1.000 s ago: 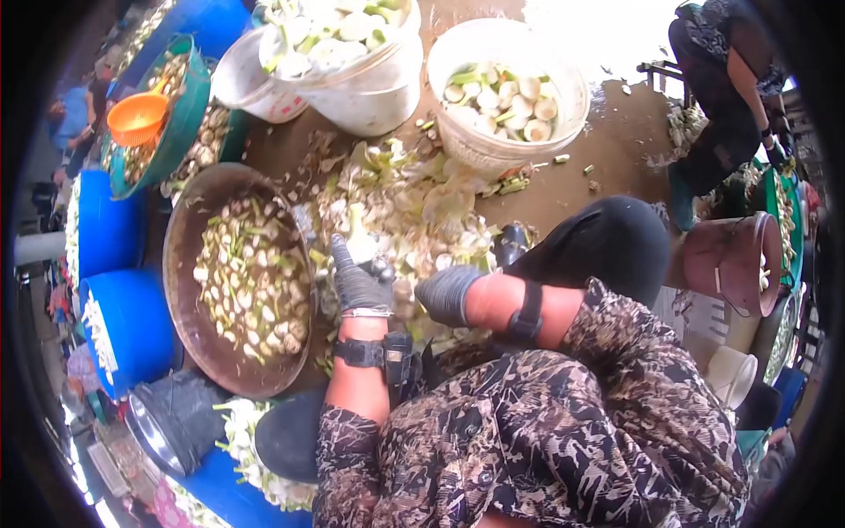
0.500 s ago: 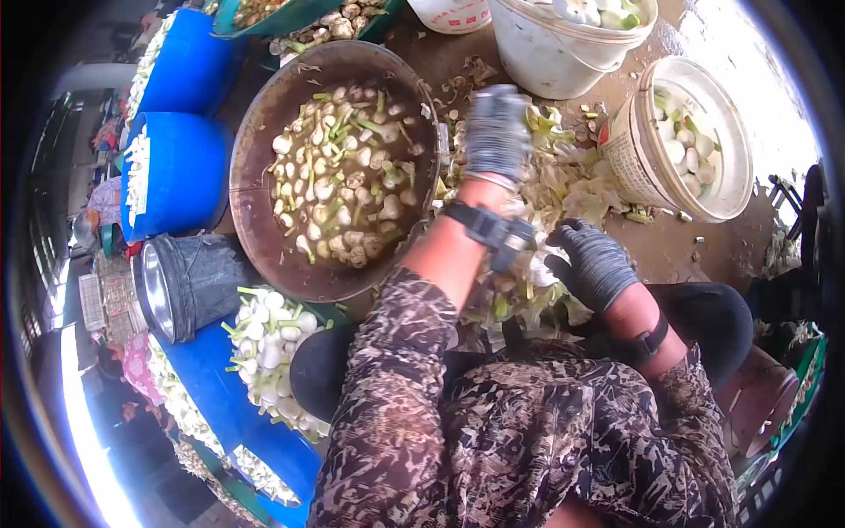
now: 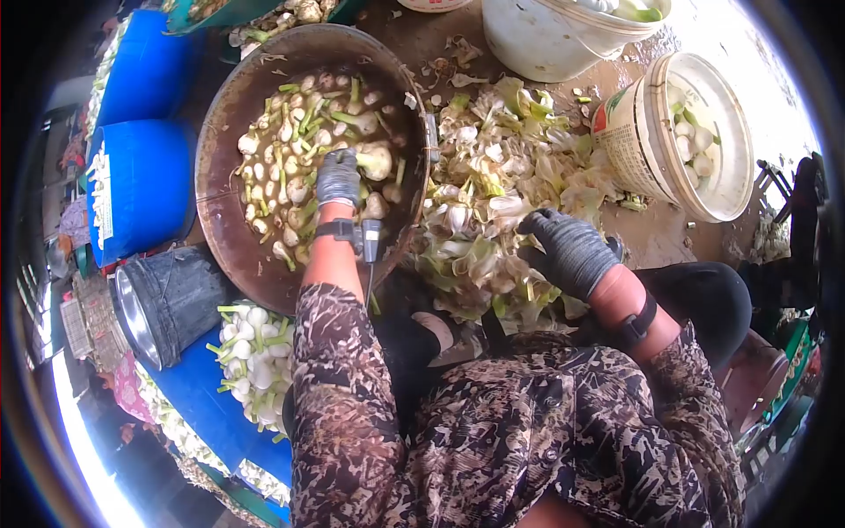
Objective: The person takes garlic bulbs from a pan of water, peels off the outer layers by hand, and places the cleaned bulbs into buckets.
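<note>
My left hand (image 3: pixel 338 179), in a grey glove, reaches into the large round basin (image 3: pixel 216 180). Its fingers are closed by a big garlic bulb (image 3: pixel 374 161), which looks gripped at its stem end; the fingers partly hide the hold. Around it, many smaller garlic bulbs with green stems (image 3: pixel 286 167) lie in brownish water. My right hand (image 3: pixel 572 251), also gloved, hovers at the right side of a heap of garlic peels (image 3: pixel 480 220). Its fingers are half curled, with thumb and forefinger apart and nothing visible between them.
To the right, a tilted white bucket (image 3: pixel 647 141) holds peeled bulbs; another white bucket (image 3: pixel 537 40) stands behind. Blue tubs (image 3: pixel 145 180) and a dark bucket (image 3: pixel 180 295) line the left. A pile of white garlic (image 3: pixel 255 352) lies beside my left arm.
My left hand has swung left from above the peels into the basin and is now at a large bulb. The right hand has shifted slightly left, and a white bulb beside it is no longer visible.
</note>
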### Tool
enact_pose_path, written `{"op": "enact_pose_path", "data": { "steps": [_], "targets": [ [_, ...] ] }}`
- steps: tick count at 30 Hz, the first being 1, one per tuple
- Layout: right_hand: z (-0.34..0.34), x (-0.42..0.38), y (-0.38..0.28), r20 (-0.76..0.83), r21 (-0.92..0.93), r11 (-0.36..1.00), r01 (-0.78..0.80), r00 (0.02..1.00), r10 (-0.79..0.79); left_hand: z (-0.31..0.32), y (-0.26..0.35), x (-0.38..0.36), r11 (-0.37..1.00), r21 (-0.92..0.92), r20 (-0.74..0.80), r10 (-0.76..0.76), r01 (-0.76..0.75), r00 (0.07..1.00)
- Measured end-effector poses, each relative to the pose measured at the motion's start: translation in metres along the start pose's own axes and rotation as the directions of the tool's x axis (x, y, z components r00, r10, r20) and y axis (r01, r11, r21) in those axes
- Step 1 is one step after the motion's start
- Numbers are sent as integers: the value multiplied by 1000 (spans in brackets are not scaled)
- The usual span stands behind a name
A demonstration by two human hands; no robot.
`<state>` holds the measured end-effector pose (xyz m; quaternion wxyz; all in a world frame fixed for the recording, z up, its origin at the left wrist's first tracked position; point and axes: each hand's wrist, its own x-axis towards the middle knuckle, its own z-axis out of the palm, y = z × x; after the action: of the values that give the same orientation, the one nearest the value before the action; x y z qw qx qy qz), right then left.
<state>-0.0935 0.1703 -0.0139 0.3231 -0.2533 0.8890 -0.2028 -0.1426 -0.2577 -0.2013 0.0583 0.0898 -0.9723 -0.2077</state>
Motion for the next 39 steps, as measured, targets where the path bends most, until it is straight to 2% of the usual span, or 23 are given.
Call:
{"op": "enact_pose_path", "data": {
  "steps": [1, 2, 3, 4, 6, 9, 10, 12, 13, 15, 16, 18, 19, 20, 21, 22, 24, 26, 27, 32, 34, 35, 39],
  "targets": [
    [-1, 1, -2, -134, 61, 997, 52, 990, -44, -37, 40, 2, 885, -337, 142, -290, 322, 946],
    [-2, 1, -4, -268, 114, 987, 110, 960, -76, -79, 87, 1, 568, -564, 368, -478, 600, 798],
    [-9, 3, -9, -232, 233, 966, 111, 971, -56, -88, 100, -3, 382, -747, 381, -424, 544, 822],
    [-10, 4, -13, -241, 236, 966, 104, 969, -45, -94, 106, -5, 350, -704, 470, -423, 618, 775],
    [-12, 4, -20, -408, 447, 837, 315, 905, -122, -97, 149, -19, 87, -793, 560, -286, 603, 778],
    [-6, 5, -21, -577, 492, 689, 532, 792, -199, -103, 232, -56, -54, -716, 692, -179, 696, 699],
    [-6, 5, -22, -657, 322, 779, 537, 720, -225, -102, 242, -65, 8, -670, 736, -124, 742, 666],
    [-12, -4, -24, -532, 508, 724, 467, 831, -163, -95, 266, -88, -73, -722, 691, -123, 688, 713],
    [-11, -9, -25, -539, 506, 722, 471, 827, -162, -96, 276, -98, -66, -725, 688, -119, 686, 716],
    [-11, -17, -28, -594, 408, 823, 395, 799, -89, -100, 291, -117, -64, -874, 476, 83, 482, 875],
    [-9, -20, -27, -597, 408, 821, 400, 797, -91, -99, 294, -128, -60, -876, 474, 82, 479, 877],
    [-2, -22, -18, -625, 333, 834, 440, 766, -154, -94, 297, -147, 559, -828, 221, 258, 41, 940],
    [-1, -12, -18, -510, 641, 595, 485, 848, -142, -96, 300, -152, 561, -827, 219, 258, 38, 941],
    [3, -17, -13, -512, 639, 594, 488, 847, -145, -98, 303, -156, 487, -845, 310, 110, 221, 944],
    [7, -25, -6, -570, 508, 700, 502, 805, -164, -100, 305, -158, 380, -839, 409, -29, 388, 912],
    [-2, -37, -9, -623, 363, 789, 496, 759, -191, -98, 306, -159, 380, -842, 405, -27, 384, 914],
    [-9, -52, -7, -654, 285, 837, 467, 733, -187, -94, 307, -160, 550, -811, 236, -7, 201, 972],
    [-11, -57, -3, -668, 379, 883, 278, 742, 53, -92, 311, -161, 526, -827, 235, 0, 200, 972],
    [-8, -54, -1, -784, 303, 898, 318, 620, 45, -88, 313, -162, 485, -852, 220, -14, 199, 975],
    [-8, -55, -2, -770, 290, 928, 236, 633, 80, -90, 341, -168, 443, -855, 261, -84, 271, 962],
    [-5, -52, -1, -806, 235, 949, 210, 588, 69, -85, 346, -168, 436, -875, 209, -57, 213, 976],
    [-6, -52, -3, -789, 256, 953, 160, 605, 110, -85, 348, -168, 498, -848, 180, -50, 181, 982],
    [-12, -49, 0, -765, 286, 946, 154, 631, 128, -85, 349, -169, 458, -872, 190, -3, 171, 982]
  ]
}}
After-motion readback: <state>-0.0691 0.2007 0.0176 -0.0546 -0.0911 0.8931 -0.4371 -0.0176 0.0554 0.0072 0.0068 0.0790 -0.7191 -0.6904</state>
